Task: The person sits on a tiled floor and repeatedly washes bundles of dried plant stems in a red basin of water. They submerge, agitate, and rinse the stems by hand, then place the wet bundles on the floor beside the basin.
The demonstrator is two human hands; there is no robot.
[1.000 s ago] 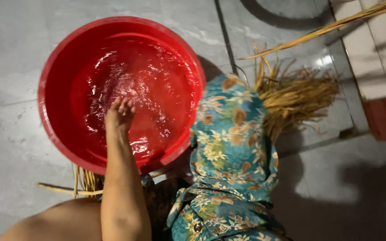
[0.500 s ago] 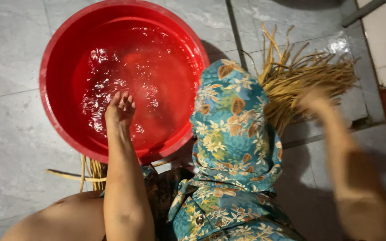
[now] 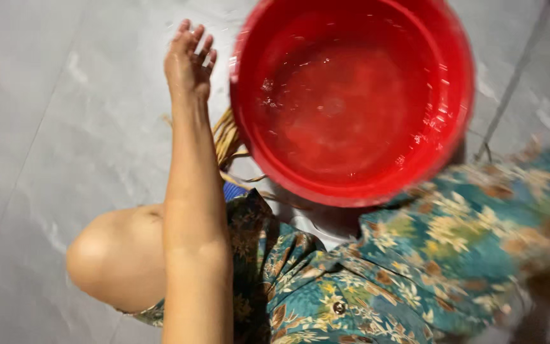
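I have the left hand out over the bare grey tiled floor, just beside the left rim of the red basin. Fingers are spread and loose, nothing in the grip, and the hand stands apart from the basin wall, not quite touching as far as I can tell through the blur. The forearm runs straight up the middle of the view from my bare knee.

The right hand is out of the picture, so I cannot say whether it grips anything.

Moving outward: the basin sits at the top of the view on the floor, round, with shallow water in it that glints and ripples. I see nothing floating or soaking in that water. A bundle of pale straw-coloured fibres pokes out from under the basin's lower left edge, between the basin and my floral patterned garment.

My judgement on progress: the hand is out of the water and free, the fibres lie dry-side, outside the basin, so whatever soaking or rinsing belongs here looks unfinished for that bundle.

The count: one hand in view, one basin, one bundle of fibres showing, one knee. The strands themselves are too blurred to number.
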